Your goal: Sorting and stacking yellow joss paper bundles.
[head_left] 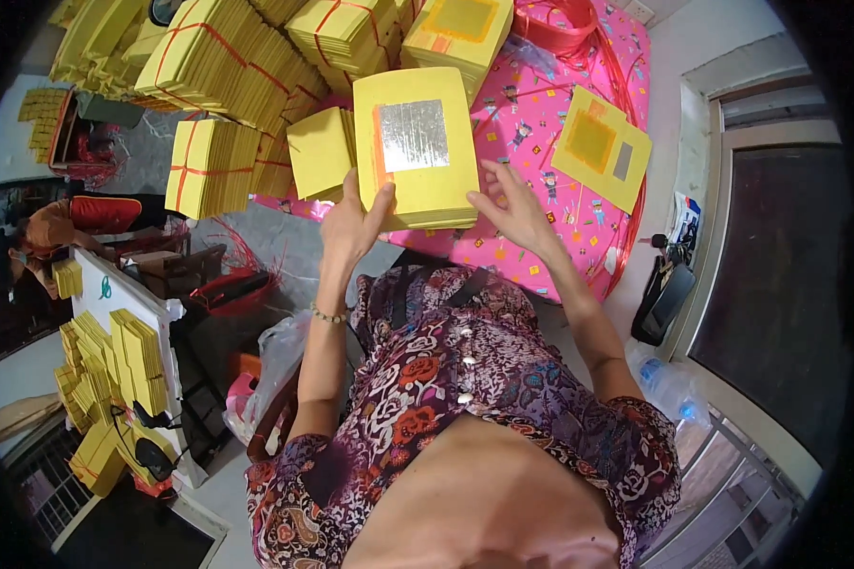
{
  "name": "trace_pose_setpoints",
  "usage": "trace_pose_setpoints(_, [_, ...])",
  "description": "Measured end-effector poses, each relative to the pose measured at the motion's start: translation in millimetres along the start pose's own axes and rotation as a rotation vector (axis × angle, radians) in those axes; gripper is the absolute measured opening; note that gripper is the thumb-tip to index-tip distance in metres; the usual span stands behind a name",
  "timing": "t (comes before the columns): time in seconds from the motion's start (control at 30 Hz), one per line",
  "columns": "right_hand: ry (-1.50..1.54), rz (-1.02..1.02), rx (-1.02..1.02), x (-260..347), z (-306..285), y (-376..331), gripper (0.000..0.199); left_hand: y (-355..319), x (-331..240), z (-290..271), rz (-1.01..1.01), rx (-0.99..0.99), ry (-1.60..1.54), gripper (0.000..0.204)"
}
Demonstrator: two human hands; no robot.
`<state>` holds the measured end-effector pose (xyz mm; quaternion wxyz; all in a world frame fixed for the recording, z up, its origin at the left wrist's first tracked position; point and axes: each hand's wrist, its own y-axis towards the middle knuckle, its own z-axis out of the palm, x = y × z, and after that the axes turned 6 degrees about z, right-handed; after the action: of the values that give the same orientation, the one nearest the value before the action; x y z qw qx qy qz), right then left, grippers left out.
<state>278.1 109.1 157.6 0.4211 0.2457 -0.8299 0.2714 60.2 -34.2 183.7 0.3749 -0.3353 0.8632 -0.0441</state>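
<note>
A thick stack of yellow card sheets point(417, 194) stands tilted up in front of me at the near edge of the pink table. Its top sheet bears a silver rectangle with an orange strip along its left side. My left hand point(351, 220) grips the lower left edge, thumb on the front face and fingers at the side, partly hidden. At the lower right corner my right hand point(514, 207) has its fingers apart, with the thumb tip close to the stack's edge; whether it touches is hard to tell.
Bundles of yellow card point(213, 66) tied with red strapping crowd the far left. On the pink patterned tablecloth point(512, 242) lies a flat yellow card point(603, 147) at right, near loose red strapping point(574, 38). Another person point(52, 232) works at a white table point(128, 294) on the left.
</note>
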Motion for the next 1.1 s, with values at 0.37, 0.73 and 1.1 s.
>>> trace_pose_setpoints(0.37, [-0.425, -0.68, -0.068, 27.4, -7.7, 16.2, 0.042, -20.3, 14.8, -13.3, 0.689, -0.305, 0.031, 0.038])
trace_pose_setpoints(0.73, [-0.321, -0.645, 0.032, 30.0, -6.3, 23.7, 0.024, -16.1, 28.5, -11.3, 0.629, -0.255, -0.154, 0.021])
trace_pose_setpoints(1.1, [-0.16, -0.534, 0.07, 26.3, -2.0, 29.2, 0.015, -11.4, 31.5, -12.4, 0.556, -0.228, -0.219, 0.012])
